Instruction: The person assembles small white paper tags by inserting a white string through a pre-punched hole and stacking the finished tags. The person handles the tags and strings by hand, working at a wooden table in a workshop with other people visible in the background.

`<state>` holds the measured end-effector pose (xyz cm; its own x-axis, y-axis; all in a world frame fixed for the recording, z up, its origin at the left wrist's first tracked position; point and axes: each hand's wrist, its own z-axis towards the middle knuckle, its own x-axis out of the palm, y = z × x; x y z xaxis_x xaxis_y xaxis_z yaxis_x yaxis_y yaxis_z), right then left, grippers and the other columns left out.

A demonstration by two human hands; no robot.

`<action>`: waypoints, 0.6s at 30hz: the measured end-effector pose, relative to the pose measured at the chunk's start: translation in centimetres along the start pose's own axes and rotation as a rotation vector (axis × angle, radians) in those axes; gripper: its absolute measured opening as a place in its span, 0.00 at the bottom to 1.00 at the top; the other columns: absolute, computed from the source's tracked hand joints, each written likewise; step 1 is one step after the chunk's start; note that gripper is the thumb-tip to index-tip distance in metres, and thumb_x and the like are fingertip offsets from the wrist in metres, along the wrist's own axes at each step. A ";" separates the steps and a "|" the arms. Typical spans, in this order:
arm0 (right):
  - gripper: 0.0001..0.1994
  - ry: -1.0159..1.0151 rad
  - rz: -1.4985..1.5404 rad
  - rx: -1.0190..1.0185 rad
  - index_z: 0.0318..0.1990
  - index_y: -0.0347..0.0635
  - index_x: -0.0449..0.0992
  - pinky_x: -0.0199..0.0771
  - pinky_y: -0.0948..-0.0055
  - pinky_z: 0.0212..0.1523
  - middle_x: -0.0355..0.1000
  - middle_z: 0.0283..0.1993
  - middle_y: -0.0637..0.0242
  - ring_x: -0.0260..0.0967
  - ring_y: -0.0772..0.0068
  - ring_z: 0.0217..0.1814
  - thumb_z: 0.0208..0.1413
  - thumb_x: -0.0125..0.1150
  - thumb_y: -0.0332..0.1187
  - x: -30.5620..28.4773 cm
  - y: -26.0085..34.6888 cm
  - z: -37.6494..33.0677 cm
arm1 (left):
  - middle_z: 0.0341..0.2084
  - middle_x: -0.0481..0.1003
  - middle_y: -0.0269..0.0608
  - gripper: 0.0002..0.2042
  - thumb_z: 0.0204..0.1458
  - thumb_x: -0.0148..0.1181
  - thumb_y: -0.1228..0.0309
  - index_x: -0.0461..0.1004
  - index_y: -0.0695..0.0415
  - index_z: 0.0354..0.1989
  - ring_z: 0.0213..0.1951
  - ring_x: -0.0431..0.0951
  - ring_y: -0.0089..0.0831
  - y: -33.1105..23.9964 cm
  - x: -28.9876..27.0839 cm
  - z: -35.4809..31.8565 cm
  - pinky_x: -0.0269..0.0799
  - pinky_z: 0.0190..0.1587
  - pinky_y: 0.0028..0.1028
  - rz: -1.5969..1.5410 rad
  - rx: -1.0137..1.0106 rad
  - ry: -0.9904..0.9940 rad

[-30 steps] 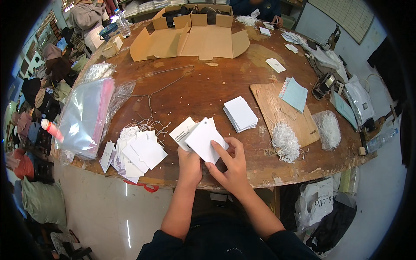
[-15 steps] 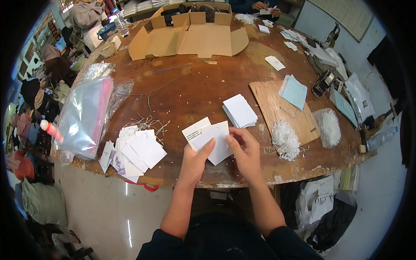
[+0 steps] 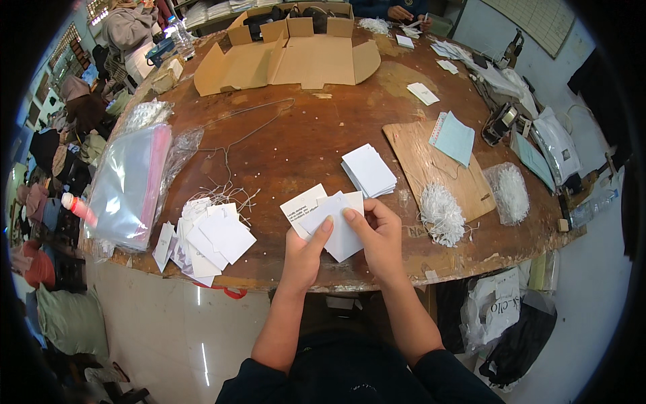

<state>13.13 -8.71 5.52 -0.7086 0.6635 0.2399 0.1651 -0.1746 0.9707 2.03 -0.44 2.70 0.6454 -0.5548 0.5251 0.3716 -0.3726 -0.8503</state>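
Between my two hands, above the near edge of the table, I hold a few white paper tags [image 3: 341, 242], fanned over one another. My left hand [image 3: 306, 253] pinches them from the left, thumb on top; a cream tag with small dark print sticks out beyond it. My right hand [image 3: 378, 239] grips the right side, its thumb pressed on the top tag and its fingers hidden behind. Just beyond lies a stack of blank white tags [image 3: 369, 170]. To the left is a loose pile of tags [image 3: 222, 236] with grey strings trailing from its far side.
A wooden board [image 3: 417, 151] at the right carries a light blue packet [image 3: 452, 139] and a bundle of white strings [image 3: 441, 215]. Clear plastic bags [image 3: 128, 182] lie at the left. An opened cardboard box [image 3: 313, 60] stands at the far side, near another person's hands [image 3: 408, 15].
My right thumb has moved left and up onto the top tag, and a further tag corner now shows behind it. The view has shifted slightly.
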 end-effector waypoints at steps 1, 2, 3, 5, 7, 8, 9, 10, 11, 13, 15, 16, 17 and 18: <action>0.07 0.006 0.002 -0.001 0.44 0.33 0.79 0.72 0.82 0.38 0.78 0.37 0.69 0.71 0.86 0.36 0.63 0.65 0.29 0.0 0.0 0.0 | 0.50 0.78 0.41 0.18 0.64 0.62 0.68 0.73 0.67 0.58 0.51 0.77 0.26 0.0 0.1 0.0 0.72 0.55 0.29 0.004 0.003 -0.002; 0.07 0.010 -0.007 -0.004 0.44 0.33 0.79 0.72 0.82 0.38 0.78 0.37 0.70 0.70 0.87 0.36 0.64 0.65 0.29 0.0 0.0 0.0 | 0.50 0.78 0.41 0.18 0.64 0.61 0.69 0.73 0.67 0.58 0.51 0.77 0.26 -0.1 0.1 0.0 0.72 0.55 0.29 0.008 0.006 -0.003; 0.07 0.017 -0.009 -0.007 0.44 0.33 0.79 0.71 0.82 0.37 0.78 0.37 0.70 0.70 0.87 0.36 0.64 0.65 0.29 0.0 0.0 0.1 | 0.50 0.78 0.41 0.18 0.64 0.61 0.69 0.73 0.67 0.58 0.51 0.77 0.26 -0.1 0.2 0.0 0.72 0.55 0.29 0.011 0.010 -0.004; 0.08 0.025 -0.009 -0.012 0.44 0.33 0.79 0.71 0.82 0.37 0.78 0.37 0.70 0.70 0.87 0.36 0.64 0.64 0.30 0.1 0.1 0.1 | 0.50 0.78 0.41 0.18 0.64 0.61 0.69 0.73 0.67 0.58 0.51 0.77 0.26 -0.2 0.2 -0.1 0.72 0.55 0.29 0.007 0.016 -0.007; 0.08 0.027 -0.008 -0.016 0.44 0.34 0.79 0.71 0.82 0.37 0.78 0.37 0.70 0.70 0.87 0.36 0.65 0.64 0.30 0.1 0.1 0.2 | 0.50 0.78 0.41 0.18 0.64 0.61 0.69 0.73 0.67 0.58 0.51 0.78 0.26 -0.2 0.2 -0.1 0.73 0.55 0.29 0.009 0.018 -0.007; 0.08 0.030 -0.011 -0.012 0.44 0.34 0.79 0.71 0.82 0.37 0.78 0.37 0.70 0.70 0.87 0.36 0.65 0.64 0.30 0.1 0.1 0.2 | 0.50 0.79 0.41 0.18 0.64 0.61 0.69 0.73 0.67 0.58 0.51 0.78 0.26 -0.2 0.2 -0.1 0.73 0.55 0.29 0.006 0.020 -0.008; 0.08 0.032 -0.013 -0.008 0.44 0.33 0.79 0.71 0.82 0.37 0.77 0.37 0.71 0.70 0.87 0.36 0.65 0.64 0.30 0.1 0.0 0.2 | 0.50 0.79 0.41 0.18 0.64 0.61 0.69 0.73 0.67 0.58 0.51 0.78 0.25 -0.2 0.1 0.0 0.73 0.55 0.29 0.011 0.021 -0.010; 0.08 0.033 -0.016 -0.004 0.44 0.33 0.79 0.71 0.82 0.37 0.77 0.37 0.71 0.70 0.87 0.36 0.65 0.64 0.30 0.1 0.0 0.2 | 0.50 0.79 0.41 0.18 0.64 0.61 0.69 0.73 0.67 0.58 0.51 0.78 0.25 -0.2 0.1 0.0 0.73 0.55 0.29 0.017 0.021 -0.012; 0.08 0.033 -0.005 0.003 0.44 0.33 0.79 0.71 0.82 0.37 0.77 0.37 0.70 0.70 0.87 0.36 0.65 0.64 0.30 0.1 -0.2 0.2 | 0.50 0.79 0.41 0.18 0.64 0.61 0.69 0.73 0.67 0.58 0.51 0.78 0.25 -0.2 0.1 0.0 0.73 0.55 0.29 0.023 0.021 -0.013; 0.08 0.031 0.029 0.007 0.44 0.33 0.79 0.71 0.82 0.37 0.77 0.37 0.70 0.70 0.87 0.36 0.64 0.65 0.30 0.0 -0.6 0.2 | 0.50 0.79 0.41 0.18 0.64 0.61 0.69 0.73 0.67 0.57 0.50 0.77 0.25 0.0 0.0 -0.1 0.73 0.55 0.28 0.035 0.027 -0.018; 0.08 -0.004 -0.107 -0.057 0.43 0.33 0.80 0.72 0.78 0.38 0.77 0.37 0.68 0.71 0.84 0.36 0.63 0.66 0.31 -0.8 -0.9 0.3 | 0.50 0.78 0.41 0.18 0.64 0.61 0.69 0.73 0.68 0.57 0.50 0.77 0.25 0.2 -0.1 -0.1 0.72 0.55 0.28 0.053 0.026 -0.029; 0.09 -0.018 -0.170 -0.099 0.42 0.33 0.80 0.72 0.77 0.38 0.78 0.36 0.68 0.72 0.82 0.36 0.62 0.66 0.31 -1.5 -0.9 0.4 | 0.50 0.78 0.41 0.18 0.64 0.61 0.69 0.73 0.68 0.57 0.50 0.77 0.25 0.3 -0.2 -0.1 0.72 0.55 0.28 0.066 0.019 -0.035; 0.09 -0.101 -0.319 -0.223 0.42 0.33 0.80 0.72 0.74 0.39 0.78 0.37 0.65 0.73 0.77 0.37 0.62 0.66 0.31 -2.7 -0.8 0.4 | 0.50 0.78 0.41 0.18 0.64 0.61 0.70 0.73 0.68 0.57 0.50 0.77 0.25 0.4 -0.3 -0.1 0.72 0.55 0.28 0.069 0.011 -0.036; 0.09 -0.174 -0.469 -0.350 0.42 0.33 0.80 0.73 0.71 0.40 0.78 0.37 0.62 0.74 0.72 0.37 0.61 0.66 0.31 -4.3 -0.5 0.5 | 0.50 0.78 0.41 0.18 0.64 0.61 0.70 0.73 0.68 0.57 0.50 0.77 0.25 0.5 -0.4 -0.1 0.72 0.55 0.28 0.087 0.010 -0.044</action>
<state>16.43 -11.05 4.04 -0.5236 0.8318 -0.1843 -0.3934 -0.0441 0.9183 1.88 -0.48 2.04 0.7037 -0.5516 0.4479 0.3197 -0.3171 -0.8929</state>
